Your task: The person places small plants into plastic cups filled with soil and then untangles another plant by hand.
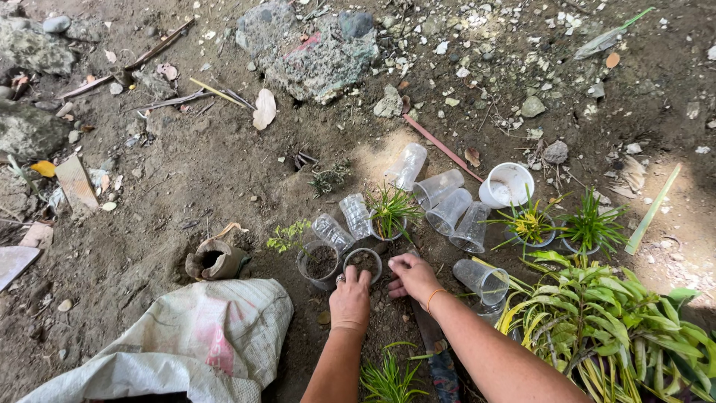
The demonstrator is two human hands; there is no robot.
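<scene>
My left hand [350,297] rests on the ground against the near side of a small clear plastic cup filled with soil [363,263]. My right hand [412,275] lies just right of that cup, fingers curled down onto the dirt. Whether it holds soil is hidden. To the left stands another soil-filled cup [321,263] with a small leafy seedling [289,237]. Behind them a cup with a grassy plant [391,216] stands upright. A grassy seedling [388,377] lies on the ground between my forearms.
Several empty clear cups [447,203] and a white cup [507,183] lie toppled beyond my hands. Two potted grassy plants [531,224] stand at right, a large striped-leaf plant [619,328] at lower right. A white sack [186,343] lies lower left, rocks [317,52] farther off.
</scene>
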